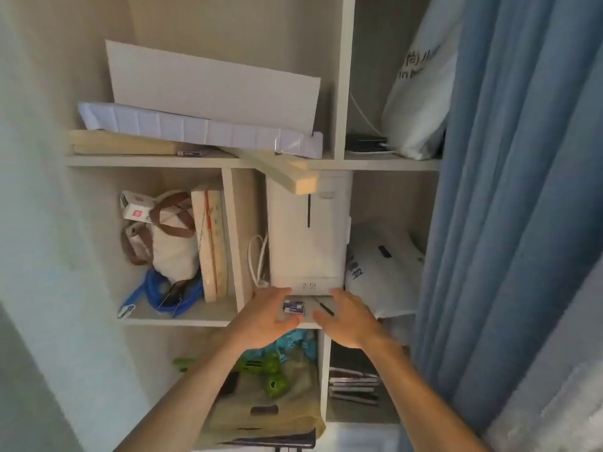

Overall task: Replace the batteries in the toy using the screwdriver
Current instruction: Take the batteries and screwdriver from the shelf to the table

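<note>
A small pack of batteries (293, 306) in blue and white wrap lies on the middle shelf (182, 319), in front of a tall white appliance (306, 236). Just right of it lies a thin dark screwdriver (324, 307). My left hand (266, 316) is spread open beside the batteries, its fingers at their left and lower edge. My right hand (347, 316) is open too, fingers apart, close to the screwdriver on its right. Neither hand holds anything. A green toy (272, 375) lies on the shelf below, partly hidden by my left forearm.
White boards and a box are stacked on the upper shelf (156, 161). A wooden bar (287, 176) juts out above the appliance. A cloth bag (169, 243) and blue cable (166, 295) fill the left compartment. A blue curtain (509, 190) hangs on the right.
</note>
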`<state>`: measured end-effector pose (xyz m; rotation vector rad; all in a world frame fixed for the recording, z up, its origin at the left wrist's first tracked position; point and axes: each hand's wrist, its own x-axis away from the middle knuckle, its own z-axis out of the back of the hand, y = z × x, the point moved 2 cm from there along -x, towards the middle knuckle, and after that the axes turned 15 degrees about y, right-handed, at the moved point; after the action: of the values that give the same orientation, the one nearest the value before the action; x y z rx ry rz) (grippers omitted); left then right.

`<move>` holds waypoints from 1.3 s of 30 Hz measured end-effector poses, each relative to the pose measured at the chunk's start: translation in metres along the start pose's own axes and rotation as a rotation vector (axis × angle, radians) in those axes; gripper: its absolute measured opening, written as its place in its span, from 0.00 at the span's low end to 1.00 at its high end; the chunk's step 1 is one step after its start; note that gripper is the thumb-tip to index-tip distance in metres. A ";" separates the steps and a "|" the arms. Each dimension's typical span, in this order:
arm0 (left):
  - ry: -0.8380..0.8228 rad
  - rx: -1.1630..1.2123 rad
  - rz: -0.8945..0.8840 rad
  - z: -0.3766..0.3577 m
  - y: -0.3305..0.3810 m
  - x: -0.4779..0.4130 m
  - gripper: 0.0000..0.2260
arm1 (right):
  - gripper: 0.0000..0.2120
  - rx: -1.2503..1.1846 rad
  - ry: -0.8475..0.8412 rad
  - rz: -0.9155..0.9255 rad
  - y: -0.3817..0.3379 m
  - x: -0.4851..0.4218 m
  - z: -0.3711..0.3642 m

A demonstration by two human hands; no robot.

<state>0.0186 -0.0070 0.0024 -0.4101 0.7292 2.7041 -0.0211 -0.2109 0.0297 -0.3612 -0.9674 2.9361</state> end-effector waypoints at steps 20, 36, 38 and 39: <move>-0.242 -0.472 -0.305 -0.074 -0.045 -0.087 0.21 | 0.07 0.351 0.131 -0.116 0.034 -0.092 -0.089; -0.125 -0.191 -0.145 -0.043 -0.041 -0.051 0.06 | 0.17 0.039 0.227 -0.026 0.025 -0.050 -0.056; -0.083 -0.065 -0.065 -0.022 -0.041 -0.028 0.04 | 0.12 -0.044 0.222 0.001 0.017 -0.040 -0.049; -0.059 -0.028 -0.039 -0.010 -0.040 -0.015 0.05 | 0.07 -0.095 0.223 0.022 0.010 -0.034 -0.046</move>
<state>0.0490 0.0174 -0.0182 -0.3465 0.6609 2.6808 0.0226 -0.1958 -0.0052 -0.6890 -1.0776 2.7964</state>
